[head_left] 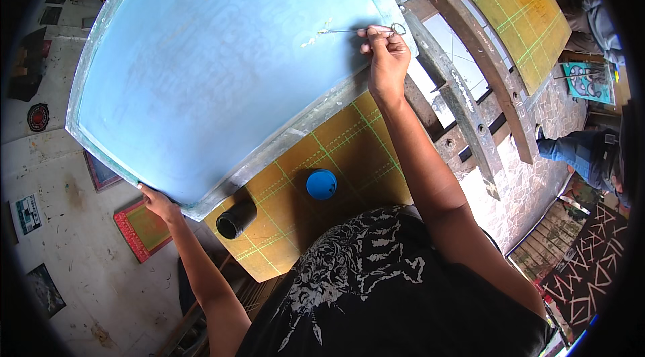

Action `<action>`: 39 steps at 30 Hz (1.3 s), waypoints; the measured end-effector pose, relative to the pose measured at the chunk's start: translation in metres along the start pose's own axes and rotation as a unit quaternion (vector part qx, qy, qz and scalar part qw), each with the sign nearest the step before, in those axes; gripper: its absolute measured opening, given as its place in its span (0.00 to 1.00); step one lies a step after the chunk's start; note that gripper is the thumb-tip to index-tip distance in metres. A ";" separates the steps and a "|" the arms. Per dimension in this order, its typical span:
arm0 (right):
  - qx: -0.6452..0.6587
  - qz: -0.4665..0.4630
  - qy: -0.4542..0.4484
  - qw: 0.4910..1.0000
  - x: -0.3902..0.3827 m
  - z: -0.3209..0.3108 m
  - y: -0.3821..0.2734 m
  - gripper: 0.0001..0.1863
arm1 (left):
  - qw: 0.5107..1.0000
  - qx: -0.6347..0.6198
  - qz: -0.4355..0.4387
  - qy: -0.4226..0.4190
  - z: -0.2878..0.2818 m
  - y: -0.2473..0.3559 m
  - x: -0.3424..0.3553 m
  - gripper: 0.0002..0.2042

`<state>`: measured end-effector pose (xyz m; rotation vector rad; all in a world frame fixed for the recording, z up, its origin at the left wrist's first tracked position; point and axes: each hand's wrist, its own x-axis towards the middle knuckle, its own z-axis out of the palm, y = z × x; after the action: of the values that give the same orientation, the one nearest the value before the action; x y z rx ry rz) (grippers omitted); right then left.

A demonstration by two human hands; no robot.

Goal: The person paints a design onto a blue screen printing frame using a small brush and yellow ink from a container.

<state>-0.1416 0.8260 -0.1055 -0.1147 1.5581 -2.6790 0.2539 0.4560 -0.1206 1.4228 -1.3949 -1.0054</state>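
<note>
A large screen-printing frame with a pale blue coated mesh is tilted up in front of me. My left hand grips its lower left corner, thumb over the edge. Near the frame's right side, my right hand pinches a thin metal tool with a ring handle. The tool's tip points left at the mesh, by a few small pale spots. Whether the tip touches the mesh, I cannot tell.
Below the frame is a yellow-brown board with a green grid, bearing a black jar and a round blue container. Curved metal rails and another gridded board are at right. A person in jeans is at far right.
</note>
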 end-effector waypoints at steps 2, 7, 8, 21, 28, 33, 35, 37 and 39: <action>0.002 0.002 0.002 1.000 0.000 0.000 0.000 0.03 | 1.000 -0.003 -0.001 -0.002 -0.001 -0.002 0.002 0.34; 0.002 0.005 0.008 1.000 0.000 -0.001 0.001 0.04 | 1.000 0.006 -0.011 0.003 -0.002 -0.004 0.004 0.34; 0.000 0.003 0.008 1.000 0.000 -0.001 0.001 0.04 | 1.000 0.010 -0.014 0.006 -0.003 -0.005 0.005 0.34; 0.001 -0.008 0.009 1.000 0.000 -0.001 0.004 0.04 | 1.000 0.000 -0.003 -0.007 0.000 -0.001 -0.001 0.34; 0.081 0.027 0.040 0.996 0.002 -0.006 0.002 0.04 | 1.000 0.000 -0.001 0.000 0.000 -0.002 0.001 0.33; 0.097 0.008 0.017 0.995 -0.002 -0.010 0.004 0.04 | 1.000 0.005 -0.016 0.004 -0.001 -0.001 0.001 0.34; 0.101 0.012 0.013 0.995 -0.003 -0.010 0.003 0.04 | 1.000 0.006 -0.018 0.011 -0.002 -0.003 0.003 0.34; 0.095 0.019 0.010 0.995 -0.005 -0.010 0.000 0.04 | 1.000 0.002 -0.017 0.018 0.001 0.002 -0.002 0.34; 0.079 0.013 -0.002 0.997 -0.004 -0.010 -0.001 0.03 | 1.000 0.000 -0.019 0.009 0.002 0.003 -0.004 0.34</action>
<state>-0.1380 0.8356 -0.1099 -0.0955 1.3297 -2.7670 0.2509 0.4601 -0.1180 1.4599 -1.3590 -1.0138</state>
